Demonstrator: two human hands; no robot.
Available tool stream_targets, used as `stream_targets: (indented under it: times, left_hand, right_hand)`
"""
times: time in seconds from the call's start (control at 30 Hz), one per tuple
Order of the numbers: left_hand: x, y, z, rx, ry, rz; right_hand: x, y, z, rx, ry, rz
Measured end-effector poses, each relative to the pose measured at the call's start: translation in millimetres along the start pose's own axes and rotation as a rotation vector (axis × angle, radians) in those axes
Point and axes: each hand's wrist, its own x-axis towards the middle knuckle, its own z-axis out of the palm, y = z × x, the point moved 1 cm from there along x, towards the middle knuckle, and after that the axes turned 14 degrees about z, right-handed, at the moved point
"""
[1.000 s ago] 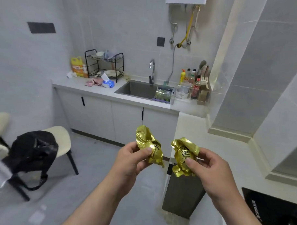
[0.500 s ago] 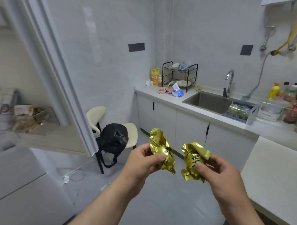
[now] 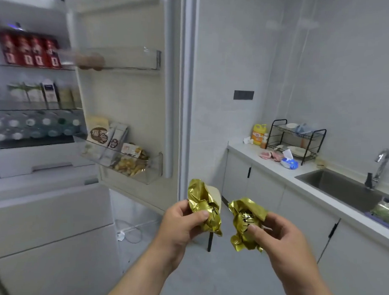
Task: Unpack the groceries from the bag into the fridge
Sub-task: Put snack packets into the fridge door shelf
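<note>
- Fridge shelves [image 3: 35, 66] are motion-blurred; labels on the red cartons [image 3: 29, 52] and the pale cartons [image 3: 36, 93] below cannot be read
- Brown round things [image 3: 90, 61] in the upper door bin [image 3: 130, 59] are too smeared to name
- Chair [image 3: 209, 240] is mostly hidden behind the left gold packet [image 3: 203, 205]
- Sink [image 3: 342, 190] runs off the right edge
- Black print on the right gold packet [image 3: 245, 224], partly under the thumb of the right hand [image 3: 283, 236], is illegible

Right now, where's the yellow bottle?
In the head view, right of centre: the yellow bottle stands at the counter's far end, just left of the black rack.
</note>
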Motion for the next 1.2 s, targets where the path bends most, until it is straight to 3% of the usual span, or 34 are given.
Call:
stream_targets:
  times: [0.3,0.73,1.2]
  left_hand:
    - [34,43,-118,-0.044,0.171,0.055]
    - [73,101,-260,0.026,0.274,0.147]
    - [112,168,-297,0.156,0.271,0.328]
  right_hand:
    - [11,-45,126,-0.062,-0.116,-0.062]
    - [27,-80,293,-0.09,-0.235,-0.097]
    - [51,-154,361,-0.086,-0.284,-0.332]
